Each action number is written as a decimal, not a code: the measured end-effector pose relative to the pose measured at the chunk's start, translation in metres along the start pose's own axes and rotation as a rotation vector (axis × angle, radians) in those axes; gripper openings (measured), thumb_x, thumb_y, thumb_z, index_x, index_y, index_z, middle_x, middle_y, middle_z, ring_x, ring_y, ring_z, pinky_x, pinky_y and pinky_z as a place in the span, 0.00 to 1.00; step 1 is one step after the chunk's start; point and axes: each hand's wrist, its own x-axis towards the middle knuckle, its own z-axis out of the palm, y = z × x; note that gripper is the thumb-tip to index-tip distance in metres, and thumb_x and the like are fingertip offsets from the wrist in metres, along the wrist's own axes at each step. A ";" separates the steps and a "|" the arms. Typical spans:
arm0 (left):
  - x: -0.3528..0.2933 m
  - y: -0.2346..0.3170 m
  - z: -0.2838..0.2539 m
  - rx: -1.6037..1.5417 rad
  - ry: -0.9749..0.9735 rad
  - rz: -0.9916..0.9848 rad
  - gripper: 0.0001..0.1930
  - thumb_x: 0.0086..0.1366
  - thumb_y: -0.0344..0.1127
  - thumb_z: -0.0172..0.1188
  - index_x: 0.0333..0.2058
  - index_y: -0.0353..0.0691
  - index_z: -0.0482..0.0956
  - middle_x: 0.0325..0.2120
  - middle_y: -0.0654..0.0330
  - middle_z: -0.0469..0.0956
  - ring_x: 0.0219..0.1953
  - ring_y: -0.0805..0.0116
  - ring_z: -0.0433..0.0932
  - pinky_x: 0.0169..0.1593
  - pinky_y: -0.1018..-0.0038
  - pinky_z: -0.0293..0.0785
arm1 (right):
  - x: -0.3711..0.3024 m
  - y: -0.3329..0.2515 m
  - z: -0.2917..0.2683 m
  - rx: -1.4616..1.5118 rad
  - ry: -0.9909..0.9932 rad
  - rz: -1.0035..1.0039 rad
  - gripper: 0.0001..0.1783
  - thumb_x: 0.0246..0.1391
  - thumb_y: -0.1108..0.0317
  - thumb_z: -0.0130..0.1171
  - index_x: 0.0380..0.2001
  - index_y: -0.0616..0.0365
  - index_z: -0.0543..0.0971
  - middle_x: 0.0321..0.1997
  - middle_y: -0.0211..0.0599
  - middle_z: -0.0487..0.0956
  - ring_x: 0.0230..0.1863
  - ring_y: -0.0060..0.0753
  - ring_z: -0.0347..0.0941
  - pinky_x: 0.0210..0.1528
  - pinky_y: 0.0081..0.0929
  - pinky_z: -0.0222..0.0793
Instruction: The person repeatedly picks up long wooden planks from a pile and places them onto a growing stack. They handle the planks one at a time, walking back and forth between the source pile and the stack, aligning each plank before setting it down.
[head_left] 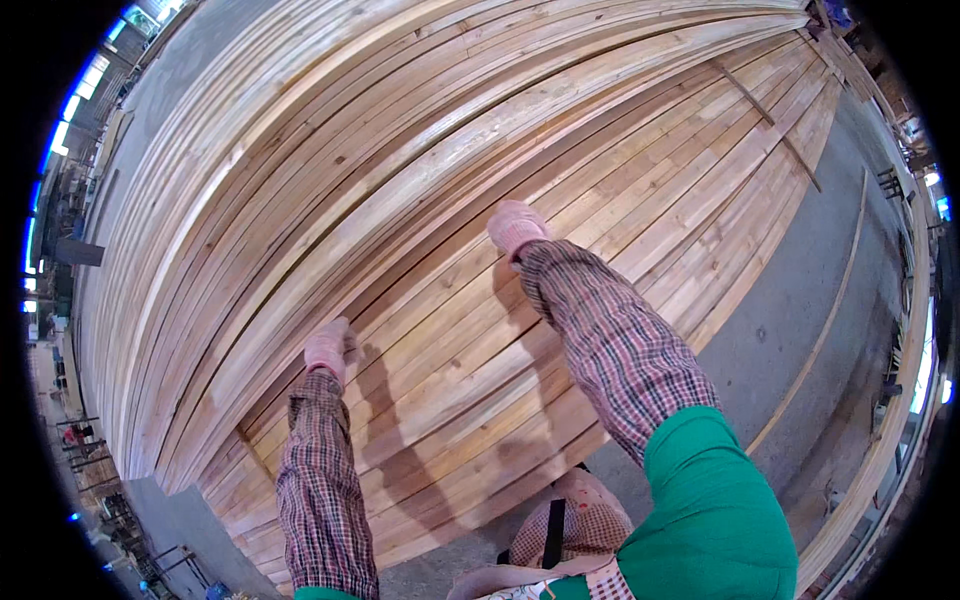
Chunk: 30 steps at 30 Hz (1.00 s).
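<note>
My left hand (pixel 329 348), in a pink glove, is at the lower front edge of a raised stack of long wooden boards (pixel 330 165). Its fingers are curled in. Farther along the same edge, to the right, my right hand (pixel 517 227) is closed in a matching glove. Whatever lies inside either fist is hidden. Beneath both hands spreads a lower layer of pale boards (pixel 470 350), side by side, with shadows of my arms across it. Checked sleeves cover both forearms.
A thin dark stick (pixel 765 120) lies across the lower boards at the far right. On the grey concrete floor (pixel 755 345) to the right is a long narrow strip of wood (pixel 825 320). More timber (pixel 880 440) runs along the right rim.
</note>
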 end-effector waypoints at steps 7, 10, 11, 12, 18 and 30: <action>0.060 0.015 -0.004 -0.297 0.217 -0.110 0.07 0.59 0.33 0.59 0.27 0.36 0.78 0.24 0.51 0.78 0.23 0.57 0.79 0.26 0.63 0.78 | 0.084 -0.029 -0.022 -0.051 0.117 -0.060 0.11 0.46 0.63 0.69 0.34 0.50 0.89 0.39 0.41 0.86 0.43 0.41 0.84 0.45 0.37 0.81; 0.092 -0.012 -0.027 -0.046 0.220 -0.061 0.07 0.58 0.34 0.60 0.27 0.37 0.81 0.27 0.50 0.81 0.27 0.54 0.81 0.31 0.61 0.79 | 0.070 -0.034 -0.038 -0.078 0.119 -0.034 0.15 0.50 0.55 0.65 0.38 0.49 0.88 0.45 0.40 0.86 0.47 0.40 0.82 0.50 0.35 0.79; 0.102 -0.021 -0.033 0.057 0.231 -0.021 0.07 0.58 0.34 0.60 0.27 0.37 0.82 0.28 0.50 0.81 0.28 0.53 0.81 0.32 0.61 0.79 | 0.068 -0.031 -0.041 -0.083 0.110 -0.032 0.15 0.51 0.56 0.65 0.39 0.49 0.88 0.46 0.40 0.85 0.48 0.40 0.82 0.51 0.36 0.79; 0.114 -0.030 -0.037 0.191 0.231 0.037 0.07 0.57 0.34 0.61 0.28 0.38 0.83 0.29 0.49 0.82 0.29 0.52 0.82 0.34 0.60 0.79 | 0.067 -0.027 -0.044 -0.082 0.106 -0.025 0.15 0.52 0.56 0.64 0.40 0.49 0.88 0.46 0.40 0.85 0.49 0.40 0.82 0.51 0.36 0.79; 0.112 -0.061 -0.054 0.878 0.341 0.576 0.08 0.55 0.35 0.63 0.30 0.40 0.86 0.32 0.47 0.85 0.35 0.48 0.84 0.42 0.57 0.80 | 0.087 -0.034 -0.006 -0.177 0.215 -0.155 0.13 0.52 0.63 0.66 0.40 0.53 0.88 0.46 0.41 0.86 0.48 0.44 0.82 0.51 0.40 0.79; -0.284 -0.355 0.043 0.754 -0.353 0.733 0.16 0.66 0.39 0.51 0.46 0.39 0.80 0.42 0.48 0.81 0.46 0.47 0.80 0.48 0.55 0.77 | -0.275 -0.047 0.298 0.244 -0.024 0.103 0.17 0.57 0.59 0.54 0.41 0.57 0.85 0.43 0.50 0.84 0.47 0.53 0.81 0.50 0.47 0.76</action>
